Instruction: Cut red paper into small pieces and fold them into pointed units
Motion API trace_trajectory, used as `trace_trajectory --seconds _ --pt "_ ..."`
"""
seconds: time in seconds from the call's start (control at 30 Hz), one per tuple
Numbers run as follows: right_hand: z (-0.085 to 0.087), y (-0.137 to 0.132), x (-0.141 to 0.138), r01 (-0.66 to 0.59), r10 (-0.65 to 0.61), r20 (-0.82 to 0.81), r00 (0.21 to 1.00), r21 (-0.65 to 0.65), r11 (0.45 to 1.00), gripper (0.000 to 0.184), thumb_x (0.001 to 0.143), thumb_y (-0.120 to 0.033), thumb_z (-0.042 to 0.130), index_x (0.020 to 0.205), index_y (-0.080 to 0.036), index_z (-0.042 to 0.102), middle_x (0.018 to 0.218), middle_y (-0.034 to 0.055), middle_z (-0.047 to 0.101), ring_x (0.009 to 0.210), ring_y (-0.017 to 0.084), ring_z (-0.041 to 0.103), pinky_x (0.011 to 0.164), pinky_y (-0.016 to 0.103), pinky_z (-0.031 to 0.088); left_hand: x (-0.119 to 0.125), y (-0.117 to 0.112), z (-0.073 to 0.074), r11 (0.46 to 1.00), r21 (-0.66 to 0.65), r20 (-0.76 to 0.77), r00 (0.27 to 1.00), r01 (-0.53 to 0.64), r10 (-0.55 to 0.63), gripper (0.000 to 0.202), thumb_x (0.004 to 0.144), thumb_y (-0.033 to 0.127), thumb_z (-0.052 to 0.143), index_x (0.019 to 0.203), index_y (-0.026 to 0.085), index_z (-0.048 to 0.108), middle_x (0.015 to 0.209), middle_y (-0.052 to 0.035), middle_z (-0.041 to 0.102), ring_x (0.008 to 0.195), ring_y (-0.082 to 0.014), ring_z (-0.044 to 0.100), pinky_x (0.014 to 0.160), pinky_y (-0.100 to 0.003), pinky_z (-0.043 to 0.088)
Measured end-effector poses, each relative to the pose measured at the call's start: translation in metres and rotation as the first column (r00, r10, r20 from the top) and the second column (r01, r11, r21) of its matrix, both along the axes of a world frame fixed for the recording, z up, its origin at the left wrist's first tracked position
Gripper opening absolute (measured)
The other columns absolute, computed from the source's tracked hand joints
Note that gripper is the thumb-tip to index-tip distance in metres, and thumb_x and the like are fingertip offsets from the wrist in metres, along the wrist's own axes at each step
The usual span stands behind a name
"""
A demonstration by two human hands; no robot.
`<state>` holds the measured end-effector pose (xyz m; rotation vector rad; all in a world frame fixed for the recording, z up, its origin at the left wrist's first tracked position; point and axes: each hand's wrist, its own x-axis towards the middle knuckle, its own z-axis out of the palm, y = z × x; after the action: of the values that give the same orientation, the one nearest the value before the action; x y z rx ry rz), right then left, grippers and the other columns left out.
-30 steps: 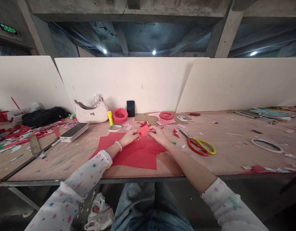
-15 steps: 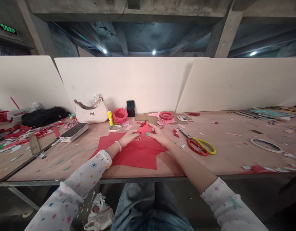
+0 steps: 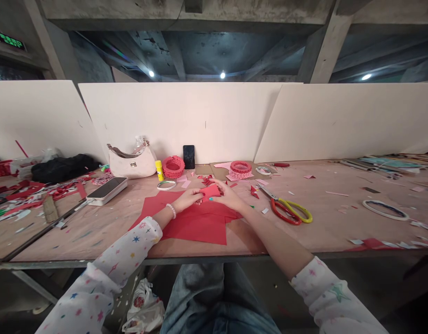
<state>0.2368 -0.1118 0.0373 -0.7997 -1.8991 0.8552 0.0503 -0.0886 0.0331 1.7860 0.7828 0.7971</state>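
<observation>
Got both hands pinching a small folded piece of red paper (image 3: 210, 191), held just above a pile of red paper sheets (image 3: 196, 227) on the plywood worktop (image 3: 286, 243). The left hand (image 3: 186, 199), with a beaded bracelet (image 3: 171, 211) at the wrist, has its fingers closed on one end, and the right hand (image 3: 229, 195) grips the other. Red-and-yellow scissors (image 3: 286, 211) lie nearby.

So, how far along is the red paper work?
Done, by the look of it: two red paper rings near the back panels. In hand: a small bunched red paper piece, held by the left hand and right hand. Left: red paper sheets lying flat beneath them.
</observation>
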Motion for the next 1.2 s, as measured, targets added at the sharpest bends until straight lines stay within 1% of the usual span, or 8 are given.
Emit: trace_trajectory --seconds 0.1,0.3,0.43,0.53,0.63,0.83,1.03,1.2 --pt "-0.001 0.0 0.0 -0.014 0.014 0.01 1.0 0.015 1.0 0.067 0.063 -0.025 0.063 0.123 -0.023 0.033 0.122 0.0078 0.041 0.105 0.018 0.046 0.085 0.03 0.041 0.0 0.0 0.0 1.0 -0.025 0.032 0.999 -0.002 0.003 0.022 0.071 0.033 0.051 0.069 0.012 0.053 0.057 0.0022 0.049 0.052 -0.0064 0.045 0.054 -0.018 0.037" --pt "0.0 -0.002 0.002 -0.104 0.103 -0.036 0.994 -0.044 0.994 0.081 0.065 -0.023 0.06 0.132 -0.026 0.013 0.123 0.0089 0.041 0.102 0.017 0.048 0.083 0.032 0.042 0.002 -0.001 0.0 0.994 -0.102 0.05 0.998 -0.038 0.043 0.02 0.07 0.032 0.051 0.07 0.012 0.053 0.061 0.0 0.052 0.055 -0.0076 0.047 0.055 -0.019 0.04" --pt "0.0 -0.003 0.002 -0.09 0.087 -0.052 0.995 -0.053 0.995 0.082 0.064 -0.024 0.061 0.131 -0.026 0.014 0.126 0.0087 0.038 0.106 0.018 0.045 0.085 0.031 0.041 0.003 -0.004 0.002 0.997 -0.082 0.04 0.999 -0.014 0.017 0.021 0.07 0.033 0.052 0.066 0.012 0.051 0.06 0.0009 0.05 0.055 -0.0074 0.047 0.055 -0.019 0.04" --pt "0.0 -0.004 0.0 -0.074 0.07 -0.062 0.996 -0.069 0.995 0.08 0.065 -0.026 0.061 0.131 -0.027 0.015 0.124 0.0078 0.04 0.102 0.017 0.048 0.081 0.03 0.044 0.002 -0.004 0.001 0.998 -0.066 0.037 0.999 0.001 0.002 0.022 0.07 0.034 0.051 0.067 0.013 0.051 0.06 0.0014 0.05 0.055 -0.0074 0.047 0.055 -0.019 0.039" --pt "0.001 -0.004 -0.001 -0.048 0.045 -0.054 0.998 -0.061 0.997 0.075 0.066 -0.027 0.06 0.129 -0.027 0.02 0.115 0.0069 0.048 0.096 0.017 0.052 0.078 0.03 0.045 0.003 -0.002 -0.001 0.998 -0.054 0.025 0.999 0.023 -0.022 0.022 0.071 0.034 0.051 0.071 0.012 0.053 0.061 0.0014 0.051 0.055 -0.0072 0.047 0.056 -0.019 0.039" --pt "-0.003 0.003 0.001 -0.016 0.012 -0.095 0.995 -0.04 0.999 0.064 0.067 -0.024 0.059 0.124 -0.022 0.029 0.093 0.0045 0.06 0.091 0.016 0.055 0.083 0.034 0.04 0.005 -0.004 -0.002 0.996 -0.059 -0.017 0.998 0.067 -0.068 0.019 0.073 0.029 0.049 0.078 0.012 0.058 0.066 -0.001 0.055 0.058 -0.0077 0.049 0.058 -0.019 0.041" --pt "-0.006 0.01 0.004 0.066 -0.07 -0.115 0.991 -0.034 0.997 0.044 0.067 -0.023 0.057 0.109 -0.019 0.046 0.093 0.0048 0.059 0.086 0.015 0.055 0.081 0.031 0.041 0.004 -0.009 0.001 0.989 -0.105 0.037 0.994 0.107 -0.104 0.021 0.073 0.025 0.047 0.082 0.011 0.058 0.078 -0.0069 0.061 0.061 -0.0093 0.052 0.062 -0.021 0.044" --pt "-0.006 0.012 0.005 0.128 -0.128 -0.074 0.989 -0.011 0.992 0.032 0.066 -0.023 0.058 0.097 -0.017 0.054 0.088 0.004 0.059 0.08 0.014 0.055 0.075 0.028 0.042 0.005 -0.009 0.0 0.992 0.014 -0.046 0.991 0.127 -0.126 0.03 0.074 0.035 0.05 0.088 0.011 0.059 0.081 -0.0077 0.062 0.058 -0.0085 0.051 0.059 -0.021 0.043"
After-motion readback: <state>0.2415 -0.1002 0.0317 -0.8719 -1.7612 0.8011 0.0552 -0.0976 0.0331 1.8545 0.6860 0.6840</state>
